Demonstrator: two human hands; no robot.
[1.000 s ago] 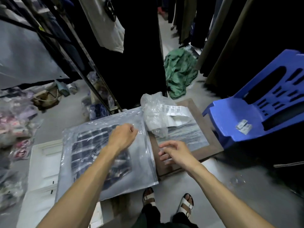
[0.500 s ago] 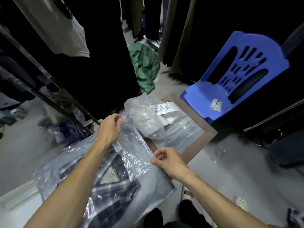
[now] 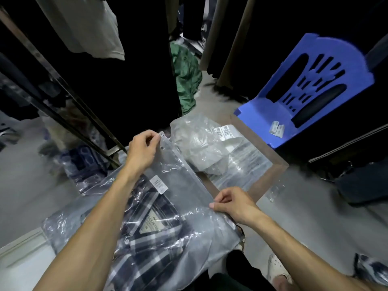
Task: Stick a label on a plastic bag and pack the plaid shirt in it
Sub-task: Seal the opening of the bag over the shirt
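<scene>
A clear plastic bag [image 3: 190, 208] lies slanted in front of me with the dark blue and white plaid shirt [image 3: 147, 242] folded inside it. A small white barcode label [image 3: 159, 184] is stuck on the bag near its top strip. My left hand [image 3: 142, 151] pinches the far corner of the bag's top edge. My right hand [image 3: 233, 203] pinches the near end of that same edge. The strip runs taut between both hands.
A crumpled pile of empty plastic bags [image 3: 201, 143] with a sheet of barcode labels [image 3: 225, 131] lies on a brown board [image 3: 270, 171]. A blue plastic chair [image 3: 310, 87] stands at right. Hanging clothes and a metal rack [image 3: 63, 101] close in behind; a green garment [image 3: 185, 74] lies on the floor.
The bagged shirt was lifted off the white surface and turned toward me. Both hands moved to the two ends of the bag's top strip, and my view swung to the right.
</scene>
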